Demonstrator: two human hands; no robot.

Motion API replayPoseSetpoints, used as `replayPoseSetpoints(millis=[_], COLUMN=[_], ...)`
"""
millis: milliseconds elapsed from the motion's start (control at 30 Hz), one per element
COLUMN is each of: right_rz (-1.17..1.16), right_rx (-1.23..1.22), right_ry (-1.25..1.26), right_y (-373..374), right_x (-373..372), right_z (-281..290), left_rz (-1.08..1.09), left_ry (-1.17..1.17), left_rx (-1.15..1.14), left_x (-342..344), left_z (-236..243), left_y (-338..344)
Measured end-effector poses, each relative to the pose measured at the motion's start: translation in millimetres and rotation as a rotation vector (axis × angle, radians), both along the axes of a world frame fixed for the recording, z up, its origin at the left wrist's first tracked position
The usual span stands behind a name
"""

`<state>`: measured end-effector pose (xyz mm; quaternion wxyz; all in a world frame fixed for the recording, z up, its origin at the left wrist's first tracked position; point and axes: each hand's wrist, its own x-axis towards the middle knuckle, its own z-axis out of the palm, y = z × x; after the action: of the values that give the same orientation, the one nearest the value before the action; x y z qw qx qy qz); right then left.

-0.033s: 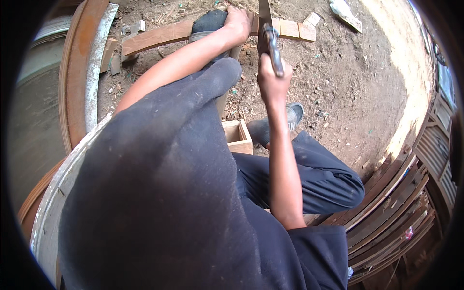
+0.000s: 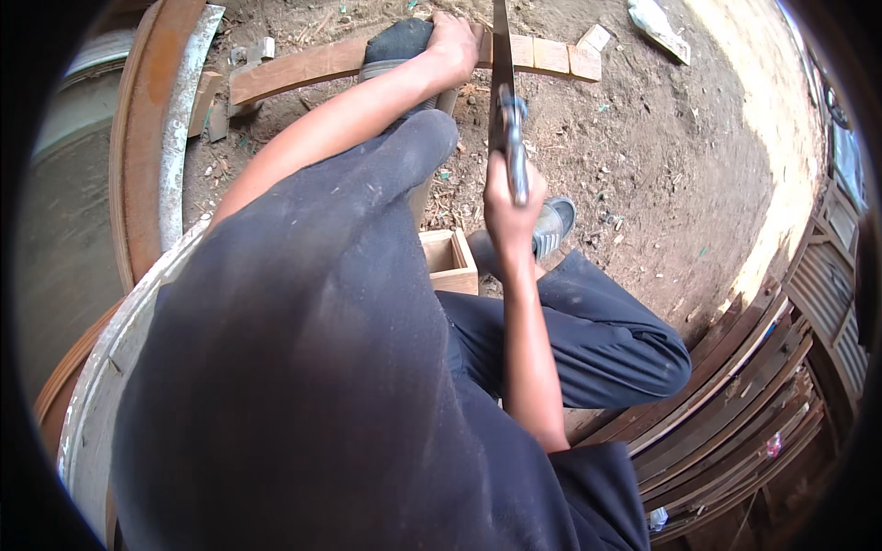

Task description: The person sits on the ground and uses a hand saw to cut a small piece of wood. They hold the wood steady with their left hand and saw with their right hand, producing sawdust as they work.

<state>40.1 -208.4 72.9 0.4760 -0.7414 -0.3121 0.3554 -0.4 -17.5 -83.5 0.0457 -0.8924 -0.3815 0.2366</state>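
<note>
Brown wood forms the long plank [image 2: 303, 72] that runs across the upper part of the view, slightly bent by the lens, with thin lines crossing it toward its right end. The left forearm [image 2: 340, 119] reaches up from the lower left on a long diagonal, past the raised knee, and ends in the left hand [image 2: 452, 48], back upward. That hand rests at the plank, right beside the dark left shoe [image 2: 400, 41], which covers part of the wood. Its fingertips are at the far side, near the picture's top edge; how tightly they curl I cannot tell.

The right forearm [image 2: 533, 358] rises almost straight up from a dark short sleeve, the wrist roughly in line with it. The right hand [image 2: 513, 197] is closed in a fist around the handle of a saw [image 2: 503, 78], whose grip shows a shiny, rounded edge above the knuckles. The narrow blade points away from the body and crosses the plank just right of the left hand; whether its teeth sit in the wood I cannot tell. The right shoe [image 2: 556, 225] is just beyond the right wrist, and a hollow wooden box [image 2: 459, 278] stands to the left of it.
</note>
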Motion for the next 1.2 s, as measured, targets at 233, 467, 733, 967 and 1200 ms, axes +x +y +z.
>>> replayPoseSetpoints(millis=[233,467,733,967,1200], right_rz=[0.011,-0.031,-0.002,-0.04,-0.043], right_rx=[-0.028,0.016,0.026,0.135,0.095], right_ry=[-0.019,-0.007,0.016,-0.043,-0.009], right_y=[-9.2,-9.6,14.8,48.6,55.2], right_x=[4.5,-4.3,4.5,9.7,20.3], right_z=[-11.3,-11.1,-7.4,-27.9,-33.5], left_rz=[0.004,-0.047,-0.001,-0.002,0.037], left_ry=[0.08,0.055,-0.064,-0.004,0.007], left_rx=[-0.034,-0.091,-0.104,-0.253,-0.356], left_x=[4.3,5.4,-4.6,-0.3,4.7], left_z=[43.7,66.0,58.0,69.7,61.4], left_y=[6.6,0.0,4.6,16.9,36.2])
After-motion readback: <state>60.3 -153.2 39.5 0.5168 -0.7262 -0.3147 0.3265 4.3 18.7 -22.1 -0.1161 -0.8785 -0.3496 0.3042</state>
